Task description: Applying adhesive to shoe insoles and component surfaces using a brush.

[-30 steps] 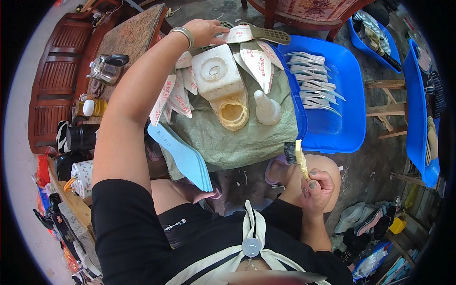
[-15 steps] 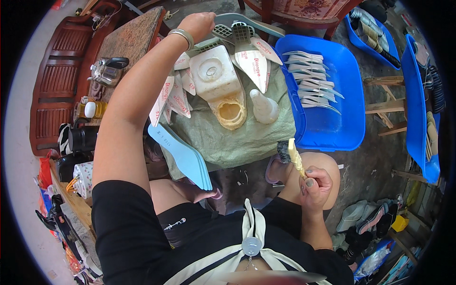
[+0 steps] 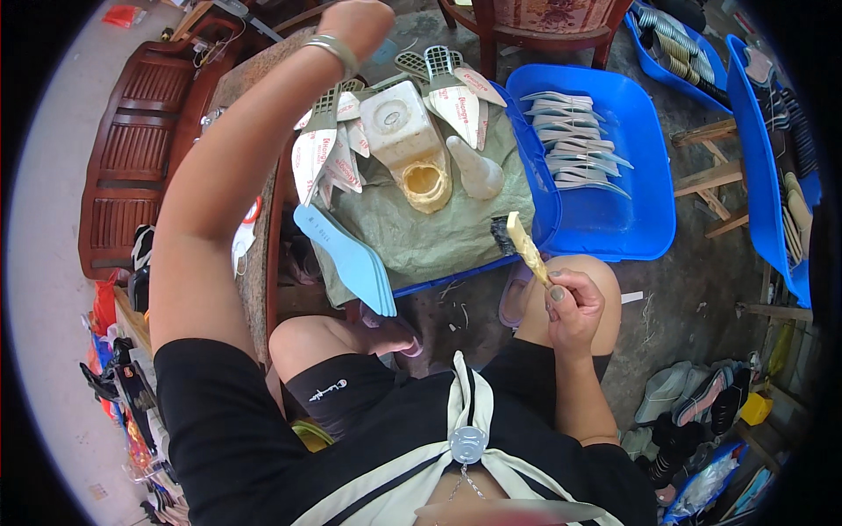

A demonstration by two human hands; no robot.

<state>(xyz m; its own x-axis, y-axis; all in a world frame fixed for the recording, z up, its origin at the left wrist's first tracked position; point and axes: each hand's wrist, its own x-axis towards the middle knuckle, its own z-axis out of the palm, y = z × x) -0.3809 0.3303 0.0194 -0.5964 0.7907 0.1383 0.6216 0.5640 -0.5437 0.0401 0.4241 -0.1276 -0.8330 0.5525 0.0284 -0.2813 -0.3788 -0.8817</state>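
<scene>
My right hand (image 3: 574, 309), above my right knee, pinches a brush (image 3: 529, 250) with a pale yellow, crusted handle and dark bristles. My left hand (image 3: 355, 24) is raised at the far edge of the view with fingers curled; whatever they may hold is hidden. Between my arms stands a white plastic container (image 3: 392, 121), its round mouth (image 3: 426, 182) caked with yellowish residue. A whitish bottle-shaped piece (image 3: 476, 168) stands right of it. Light blue insoles (image 3: 346, 259) lie stacked at the near left. White pointed pieces with red print (image 3: 456, 110) lie around the container.
A blue basket (image 3: 649, 167) at right holds a row of pale curved pieces (image 3: 574, 145). Farther right are another blue basket (image 3: 759, 175) and a wooden stand (image 3: 706, 180). A wooden bench (image 3: 132, 167) stands left; a chair (image 3: 548, 26) is at the back.
My left hand has moved up and slightly left; the long grey-blue strip beside it no longer lies across the back. The brush has shifted slightly up and left. The whole view has shifted.
</scene>
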